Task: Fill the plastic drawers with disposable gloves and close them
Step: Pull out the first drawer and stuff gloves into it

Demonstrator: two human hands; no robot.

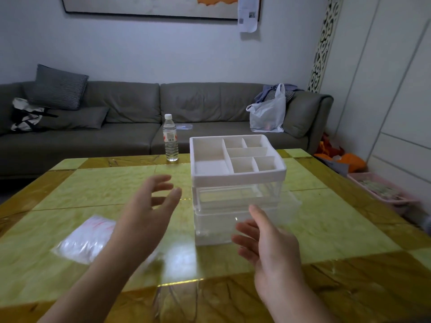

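Note:
A plastic drawer unit [238, 183] stands on the table's middle, with a white divided tray on top and clear drawers below. The lower clear drawer [221, 227] sticks out toward me. A clear packet of disposable gloves [86, 238] lies flat on the table at the left. My left hand [149, 206] hovers left of the unit, fingers spread and relaxed, holding nothing. My right hand [263, 243] is raised in front of the lower drawer with loose fingers, also holding nothing.
A water bottle [170, 138] stands at the table's far edge, behind the unit. The yellow-green table [338, 229] has a glossy top. A grey sofa [130, 117] with a white plastic bag [268, 115] runs behind it. A pink basket [382, 190] sits on the floor at right.

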